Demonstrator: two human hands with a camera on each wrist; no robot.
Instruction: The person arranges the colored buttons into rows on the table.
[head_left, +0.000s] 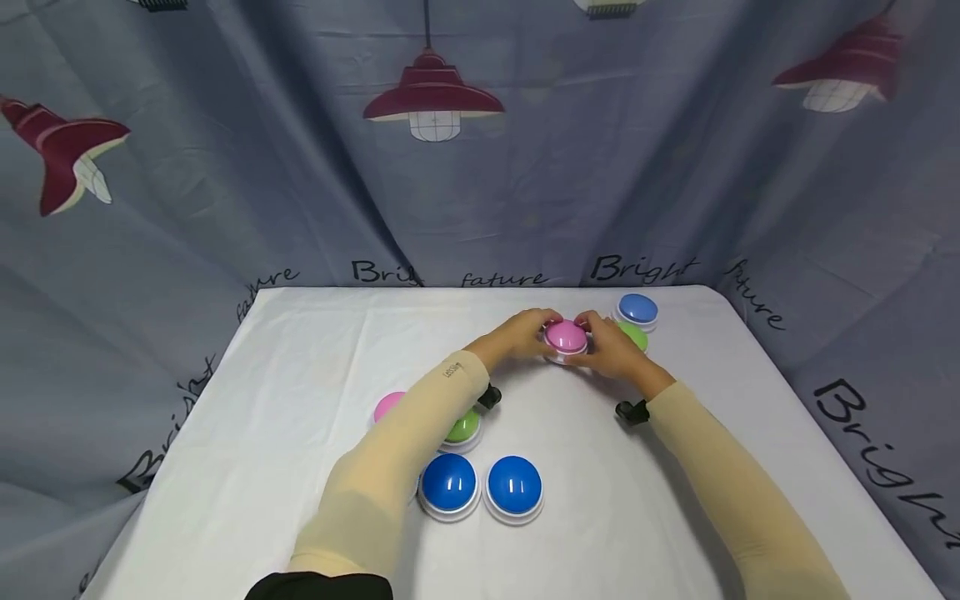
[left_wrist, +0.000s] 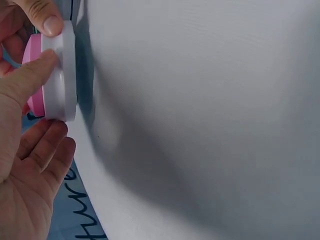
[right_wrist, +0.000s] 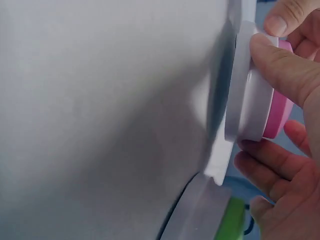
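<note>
Both hands hold one pink push button [head_left: 566, 337] with a round white base, near the far side of the table. My left hand [head_left: 523, 335] grips its left side and my right hand [head_left: 613, 350] its right side. Thumbs press on the white base [left_wrist: 59, 80] in the left wrist view, while the other fingers curl at its opposite edge. A shadowed gap shows between base and cloth, the pink dome [right_wrist: 280, 95] facing away from the table. Just right of the right hand is a green button [head_left: 633, 335], partly hidden by it; a blue button [head_left: 638, 308] stands behind.
Two blue buttons [head_left: 448, 483] [head_left: 514, 486] stand side by side at the near middle of the white table [head_left: 300, 400]. Behind them, a green button [head_left: 462, 427] and a pink button [head_left: 388, 404] are partly covered by the left sleeve [head_left: 397, 467]. A grey curtain [head_left: 525, 192] hangs beyond the far edge.
</note>
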